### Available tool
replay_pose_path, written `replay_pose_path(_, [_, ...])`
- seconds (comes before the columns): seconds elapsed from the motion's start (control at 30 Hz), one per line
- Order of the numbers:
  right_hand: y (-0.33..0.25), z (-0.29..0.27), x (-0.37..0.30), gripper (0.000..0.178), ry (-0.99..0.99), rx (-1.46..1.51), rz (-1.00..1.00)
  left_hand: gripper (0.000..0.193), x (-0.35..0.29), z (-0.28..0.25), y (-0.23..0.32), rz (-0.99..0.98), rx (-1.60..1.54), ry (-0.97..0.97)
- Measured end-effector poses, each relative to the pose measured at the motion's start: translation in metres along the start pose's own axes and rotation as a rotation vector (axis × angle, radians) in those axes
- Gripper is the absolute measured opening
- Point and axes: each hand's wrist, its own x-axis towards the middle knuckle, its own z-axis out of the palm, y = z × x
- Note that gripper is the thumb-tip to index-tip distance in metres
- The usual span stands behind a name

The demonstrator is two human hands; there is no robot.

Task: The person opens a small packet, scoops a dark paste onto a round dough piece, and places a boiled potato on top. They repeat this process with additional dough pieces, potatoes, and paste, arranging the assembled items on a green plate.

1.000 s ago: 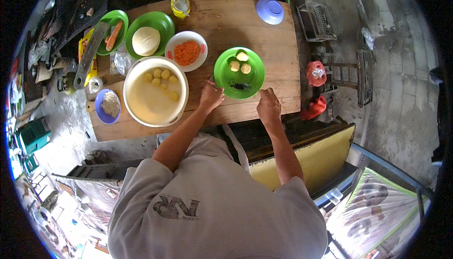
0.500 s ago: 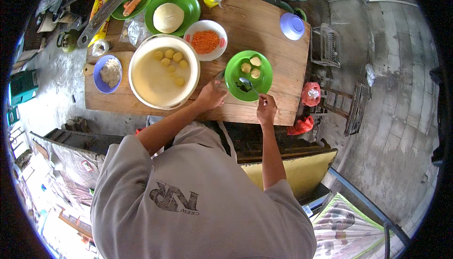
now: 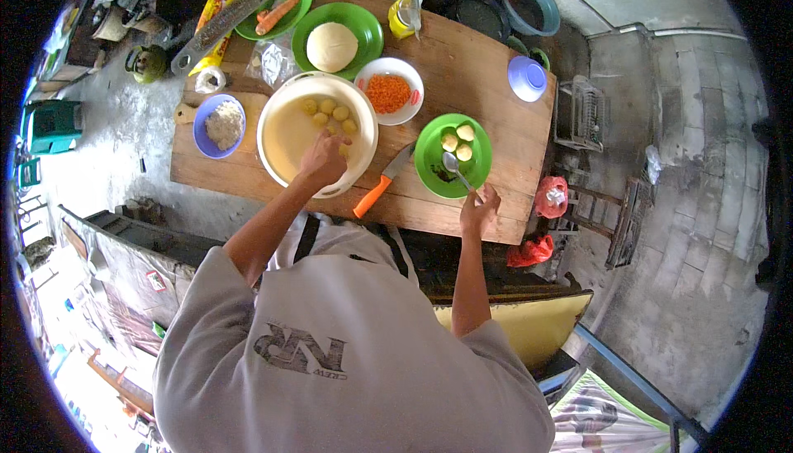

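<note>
Pale, soft dough balls (image 3: pixel 329 111) are lying at the 12 o'clock side of the cream bowl (image 3: pixel 277 151), where your left hand (image 3: pixel 324 161) is curling loosely over them, while your right hand (image 3: pixel 478 208) is pinching the spoon (image 3: pixel 455 170) by its handle end over the green plate (image 3: pixel 431 174); you are taking each ball lightly from its sides because it likely deforms and sticks.

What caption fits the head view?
Left hand reaches into large white bowl of yellow balls; right hand holds metal spoon over green plate.
</note>
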Motion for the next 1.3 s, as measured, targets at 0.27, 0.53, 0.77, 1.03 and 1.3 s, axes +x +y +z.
replay_pose_path(0.27, [-0.011,-0.032,-0.027,0.034,0.111,-0.005,0.026,0.035,0.018,0.019,-0.022,0.072,0.298,-0.265])
replay_pose_path(0.53, [-0.007,-0.037,-0.060,0.032,0.153,0.069,0.260,0.029,0.018,0.023,-0.038,0.213,0.370,-0.189])
replay_pose_path(0.77, [-0.020,-0.034,-0.052,0.030,0.207,0.130,0.240,0.034,0.018,-0.015,-0.033,-0.084,-0.563,-0.285])
replay_pose_path(1.03, [-0.030,-0.035,-0.029,0.027,0.205,0.142,0.148,0.042,-0.015,-0.064,-0.008,-0.185,-1.510,-0.383])
replay_pose_path(1.3, [-0.031,-0.030,-0.009,0.029,0.251,0.116,0.066,0.037,-0.022,-0.049,-0.004,-0.117,-1.209,-0.198])
